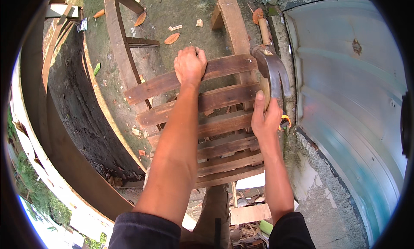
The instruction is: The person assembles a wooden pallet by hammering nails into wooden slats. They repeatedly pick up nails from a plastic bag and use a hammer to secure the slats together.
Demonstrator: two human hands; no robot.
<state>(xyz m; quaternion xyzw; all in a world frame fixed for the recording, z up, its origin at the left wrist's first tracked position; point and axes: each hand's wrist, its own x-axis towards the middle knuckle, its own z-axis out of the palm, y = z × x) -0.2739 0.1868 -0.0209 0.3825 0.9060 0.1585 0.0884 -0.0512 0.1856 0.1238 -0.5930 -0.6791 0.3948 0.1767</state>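
A claw hammer [270, 67] stands upright in my right hand [266, 119], its wooden handle gripped with the thumb laid along it. The dark metal head is beside the right end of the farthest wooden slat [228, 64]. My left hand [190, 66] is closed over that same slat near its middle, fingers curled over the far edge and partly hidden. The slat lies across two long rails of a wooden frame [238, 25]. Several more brown slats [220, 98] run parallel to it toward me, with gaps between them. My left forearm covers part of them.
A corrugated metal sheet [345, 72] rises close on the right, above a rough concrete edge [321, 184]. Dry leaves [172, 38] and wood bits litter the ground. A curved wooden board [73, 158] stands on the left. Wood scraps [250, 213] lie near my legs.
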